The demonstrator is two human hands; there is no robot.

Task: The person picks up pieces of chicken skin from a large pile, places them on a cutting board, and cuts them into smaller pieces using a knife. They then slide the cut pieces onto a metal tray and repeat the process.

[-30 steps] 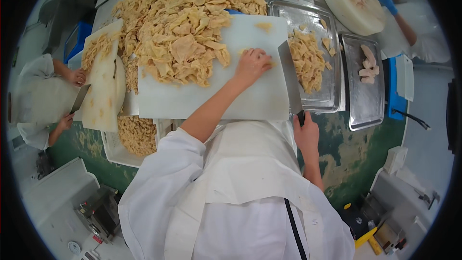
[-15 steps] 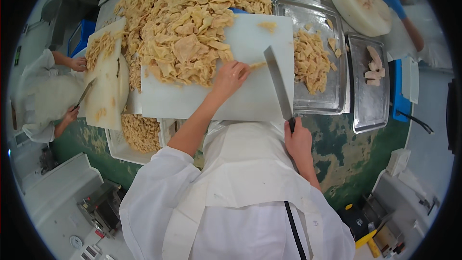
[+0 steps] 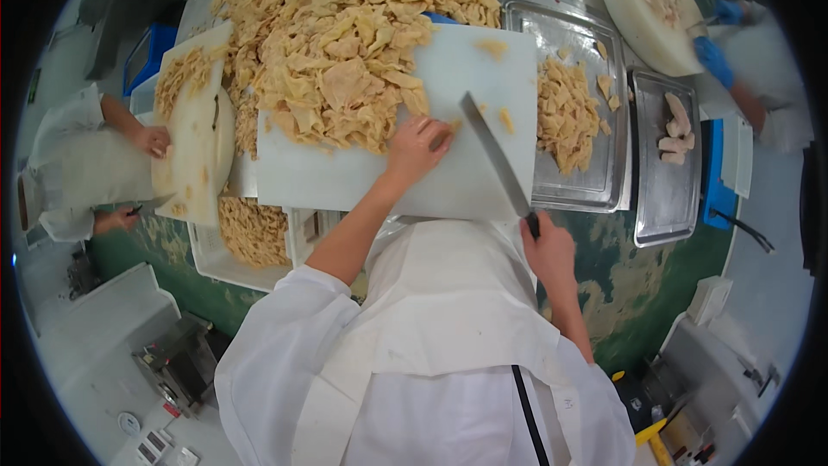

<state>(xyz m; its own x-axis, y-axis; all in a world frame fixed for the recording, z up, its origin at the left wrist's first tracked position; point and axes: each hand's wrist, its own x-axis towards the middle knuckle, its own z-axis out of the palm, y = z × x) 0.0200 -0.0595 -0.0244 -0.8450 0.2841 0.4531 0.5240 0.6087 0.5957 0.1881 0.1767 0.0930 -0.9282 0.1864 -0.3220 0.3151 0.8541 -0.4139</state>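
Note:
My right hand (image 3: pixel 548 248) is closed round the black handle of a long-bladed knife (image 3: pixel 498 155). Its blade slants up and left over the white cutting board (image 3: pixel 345 183), the tip close to my left fingers. On the board, my left hand (image 3: pixel 416 150) has its fingers bent and pressed on a small yellowish piece of skin (image 3: pixel 454 126), which pokes out beside the blade. A narrow cut strip (image 3: pixel 506 121) lies just right of the knife. A large heap of pale yellow skin pieces (image 3: pixel 345 91) covers the board's left part and spreads beyond it.
Right of the board, a metal tray (image 3: pixel 573 190) holds cut pieces; a smaller tray (image 3: pixel 666 216) holds pale meat pieces. At left, a co-worker with a knife stands by another board (image 3: pixel 191 168). Blue-gloved hands (image 3: pixel 714 60) work by a round white block (image 3: pixel 647 9). A white crate (image 3: pixel 205 250) sits below.
The knife's tip has swung left toward my left hand, and a strip now lies right of the blade. The left co-worker's knife has dropped lower; the gloved hands have shifted down.

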